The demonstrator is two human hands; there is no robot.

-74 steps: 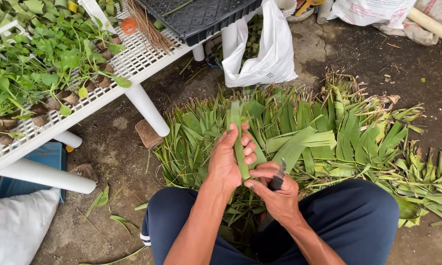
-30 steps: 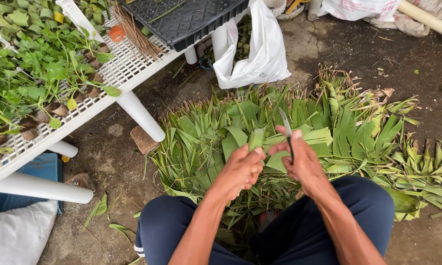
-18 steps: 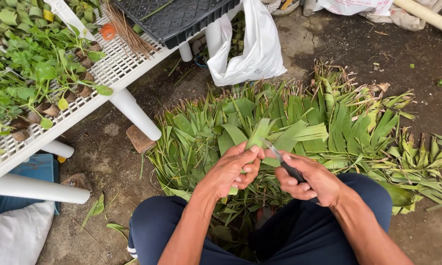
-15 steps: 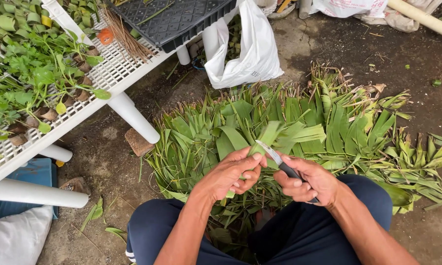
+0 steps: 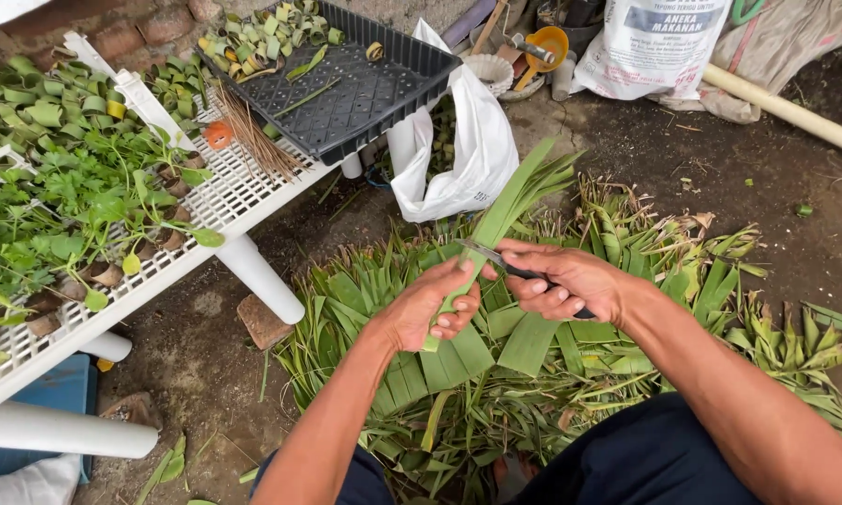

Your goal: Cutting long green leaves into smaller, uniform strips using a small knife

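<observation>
My left hand [image 5: 428,310] grips the lower part of a long green leaf [image 5: 511,202] that points up and away from me. Close on its right, my right hand [image 5: 564,281] holds a small knife [image 5: 484,254] whose blade lies against the leaf just above my left fingers. Both hands hover over a pile of cut green leaves [image 5: 552,346] spread on the dirt ground in front of my knees.
A white slatted bench [image 5: 217,200] on the left carries small green plants [image 5: 61,210] in rolled-leaf pots and a black tray [image 5: 360,79]. A white plastic bag [image 5: 467,150] stands behind the pile. A printed sack [image 5: 650,47] and a pale pipe [image 5: 785,110] lie at the back right.
I have lifted a long leaf upright in my left hand and brought the knife blade against it. The camera has tilted up, showing more of the bench and tray.
</observation>
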